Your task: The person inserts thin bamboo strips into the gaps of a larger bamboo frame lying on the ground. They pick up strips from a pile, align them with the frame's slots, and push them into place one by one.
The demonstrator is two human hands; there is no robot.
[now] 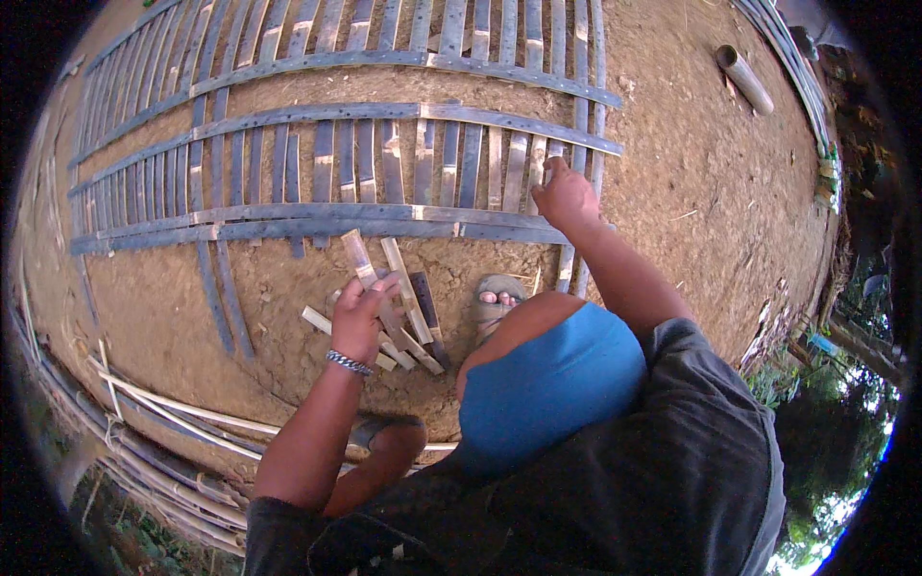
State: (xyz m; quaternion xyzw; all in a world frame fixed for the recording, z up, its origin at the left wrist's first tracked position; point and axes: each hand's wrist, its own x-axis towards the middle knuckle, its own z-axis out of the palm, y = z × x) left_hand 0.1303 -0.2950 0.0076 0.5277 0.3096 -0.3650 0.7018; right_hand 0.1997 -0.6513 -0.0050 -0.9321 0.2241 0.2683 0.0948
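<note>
A bamboo lattice panel [317, 213] of long dark rails and many short upright slats lies on the ground ahead of me. My right hand [569, 200] reaches to its right end, fingers bent and closed on a short slat [556, 149] between two rails; the fingertips are partly hidden. Lower down, my left hand [361, 312] grips a loose bamboo slat [355, 252] that points up toward the lattice. Beneath that hand lies a small pile of cut slats, among them a pale one [405, 284] and a dark one [424, 300].
A second slatted panel [336, 60] lies beyond the first. At the far right rests a short bamboo tube [744, 81], with long poles [792, 62] farther out. More poles [158, 466] are stacked at the lower left. My sandalled foot [498, 300] stands close to the slat pile.
</note>
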